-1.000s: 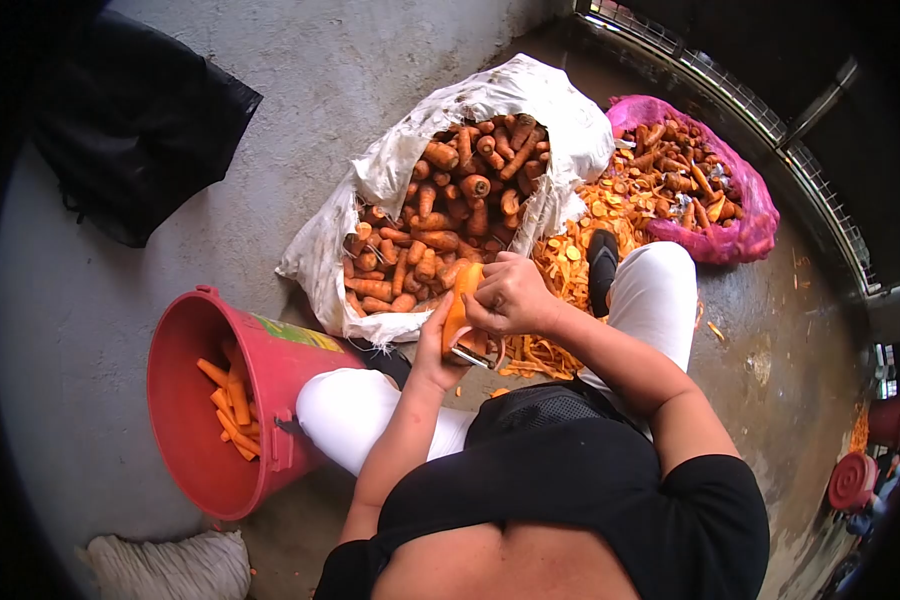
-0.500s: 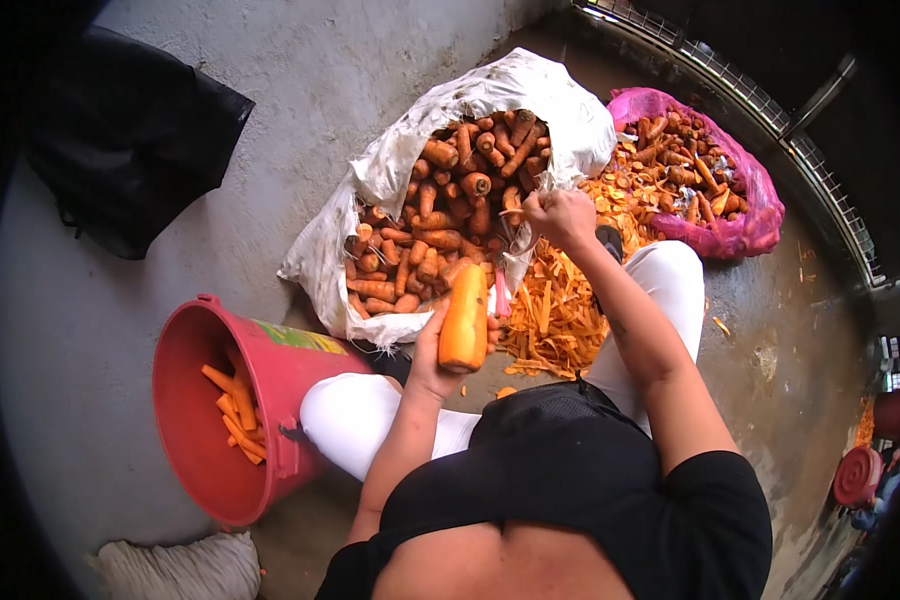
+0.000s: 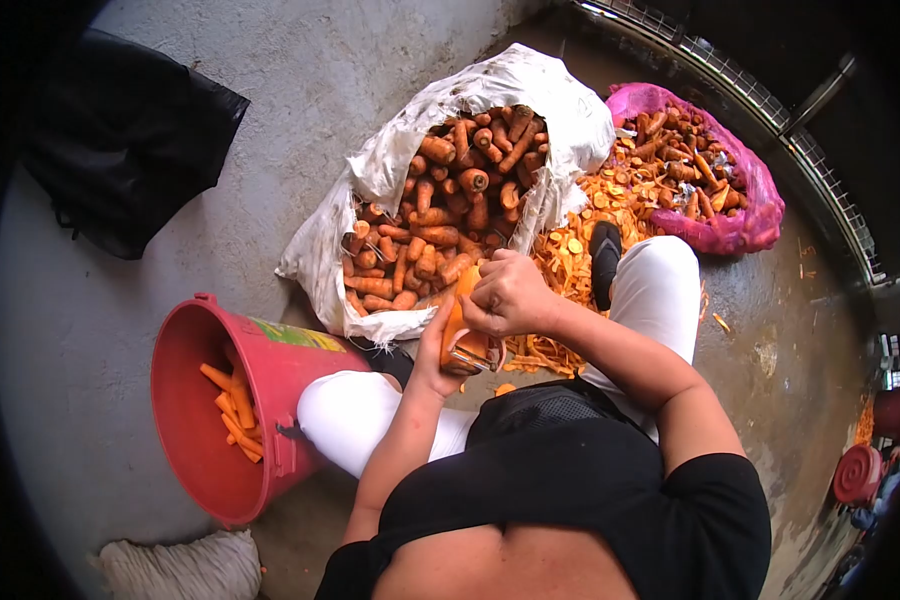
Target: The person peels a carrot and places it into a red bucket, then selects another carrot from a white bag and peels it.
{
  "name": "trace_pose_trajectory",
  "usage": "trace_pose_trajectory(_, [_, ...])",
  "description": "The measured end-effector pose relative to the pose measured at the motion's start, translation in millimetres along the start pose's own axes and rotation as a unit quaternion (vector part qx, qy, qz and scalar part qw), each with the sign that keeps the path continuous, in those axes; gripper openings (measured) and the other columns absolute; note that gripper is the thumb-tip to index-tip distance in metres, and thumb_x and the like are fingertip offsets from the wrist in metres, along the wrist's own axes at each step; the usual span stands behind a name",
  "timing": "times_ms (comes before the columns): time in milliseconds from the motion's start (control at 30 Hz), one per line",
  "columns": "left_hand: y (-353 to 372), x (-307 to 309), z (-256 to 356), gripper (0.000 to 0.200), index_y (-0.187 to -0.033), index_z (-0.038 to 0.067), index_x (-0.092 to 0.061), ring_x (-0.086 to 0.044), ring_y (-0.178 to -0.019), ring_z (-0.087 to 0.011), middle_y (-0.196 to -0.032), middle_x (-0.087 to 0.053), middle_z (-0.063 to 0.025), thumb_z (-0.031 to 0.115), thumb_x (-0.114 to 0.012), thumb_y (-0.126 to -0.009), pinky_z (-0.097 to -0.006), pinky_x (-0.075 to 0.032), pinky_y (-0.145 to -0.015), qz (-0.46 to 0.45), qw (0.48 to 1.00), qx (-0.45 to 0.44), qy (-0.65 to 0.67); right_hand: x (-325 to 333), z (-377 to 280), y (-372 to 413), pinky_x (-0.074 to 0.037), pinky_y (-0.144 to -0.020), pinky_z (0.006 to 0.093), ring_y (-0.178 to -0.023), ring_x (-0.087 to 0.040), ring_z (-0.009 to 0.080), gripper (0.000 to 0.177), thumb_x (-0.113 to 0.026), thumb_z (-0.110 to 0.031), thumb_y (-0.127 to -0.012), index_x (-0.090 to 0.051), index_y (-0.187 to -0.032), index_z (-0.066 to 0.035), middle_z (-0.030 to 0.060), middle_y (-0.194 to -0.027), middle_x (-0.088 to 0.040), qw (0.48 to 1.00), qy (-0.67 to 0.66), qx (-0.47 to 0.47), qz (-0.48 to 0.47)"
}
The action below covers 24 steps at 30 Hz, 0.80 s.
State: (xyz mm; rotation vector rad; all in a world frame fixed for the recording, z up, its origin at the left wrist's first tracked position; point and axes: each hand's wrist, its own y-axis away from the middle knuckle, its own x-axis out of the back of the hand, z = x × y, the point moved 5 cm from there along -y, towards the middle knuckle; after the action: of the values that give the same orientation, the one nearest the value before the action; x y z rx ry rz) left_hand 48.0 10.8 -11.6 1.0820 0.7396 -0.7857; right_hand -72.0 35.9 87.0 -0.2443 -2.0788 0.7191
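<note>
My left hand (image 3: 433,352) grips a peeled orange carrot (image 3: 457,322) upright in front of my lap. My right hand (image 3: 507,293) lies over the carrot's upper part and holds a metal peeler (image 3: 467,358), whose blade shows at the carrot's lower end. Just beyond them an open white sack (image 3: 560,115) is full of unpeeled carrots (image 3: 450,210). A heap of orange peelings (image 3: 560,265) lies on the floor under and to the right of my hands.
A red bucket (image 3: 195,440) with several peeled carrots stands tilted at my left knee. A pink mesh bag (image 3: 735,232) of carrots lies at the back right. A black bag (image 3: 120,140) sits at the far left, a white sack (image 3: 180,568) at the bottom left.
Half a second ago my right hand was stretched out over the white sack, away from the carrot. It has come back onto the carrot with the peeler at its lower end.
</note>
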Motion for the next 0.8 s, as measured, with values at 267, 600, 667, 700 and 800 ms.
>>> trace_pose_trajectory(267, [21, -14, -3, 0.051, -0.128, 0.007, -0.045, -0.062, -0.076, -0.0266, -0.094, -0.056, -0.0182, 0.047, -0.033, -0.099, -0.0391, -0.055, -0.063, -0.098, 0.994, 0.042, 0.008, 17, 143, 16, -0.043, -0.061, 0.0355, -0.038, -0.045, 0.015, 0.05, -0.048, -0.028, -0.091, -0.052, -0.043, -0.016, -0.0002, -0.042, -0.051, 0.913, 0.353, -0.201, -0.023])
trace_pose_trajectory(600, [2, 2, 6, 0.05, -0.124, 0.006, -0.05, -0.065, -0.084, -0.0253, -0.103, -0.063, -0.0133, 0.047, -0.038, -0.098, -0.0417, -0.056, -0.07, -0.014, 0.999, -0.012, 0.035, 19, 55, 5, -0.042, -0.045, 0.0325, -0.038, -0.051, 0.0178, 0.039, -0.058, -0.027, -0.083, -0.064, -0.049, -0.01, 0.0045, -0.044, -0.054, 0.972, -0.052, -0.23, -0.013])
trace_pose_trajectory(667, [-3, 15, 2, 0.049, -0.123, 0.008, -0.051, -0.065, -0.085, -0.0213, -0.102, -0.063, -0.0069, 0.048, -0.039, -0.098, -0.0397, -0.056, -0.07, 0.066, 0.998, -0.015, 0.02, 6, 26, 2, -0.041, -0.053, 0.0343, -0.044, -0.05, 0.0214, 0.034, -0.063, -0.023, -0.078, -0.059, -0.046, -0.01, 0.0052, -0.044, -0.051, 0.993, -0.058, -0.099, -0.021])
trace_pose_trajectory(700, [-2, 14, 1, 0.048, -0.122, 0.008, -0.052, -0.065, -0.086, -0.0229, -0.103, -0.063, -0.008, 0.048, -0.037, -0.098, -0.0402, -0.055, -0.071, 0.049, 0.999, -0.007, 0.017, 1, 14, 1, -0.038, -0.054, 0.0347, -0.045, -0.048, 0.0231, 0.034, -0.064, -0.021, -0.075, -0.056, -0.044, -0.01, 0.0062, -0.045, -0.049, 0.996, -0.071, -0.046, -0.008])
trace_pose_trajectory(800, [3, 5, -2, 0.047, -0.116, 0.008, -0.053, -0.064, -0.086, -0.0254, -0.104, -0.063, -0.0105, 0.047, -0.034, -0.098, -0.0405, -0.055, -0.069, 0.04, 0.999, 0.007, 0.007, -3, -1, 0, -0.043, -0.052, 0.0367, -0.046, -0.053, 0.0278, 0.033, -0.063, -0.023, -0.074, -0.059, -0.044, -0.01, 0.0084, -0.043, -0.05, 0.999, -0.017, 0.001, -0.037])
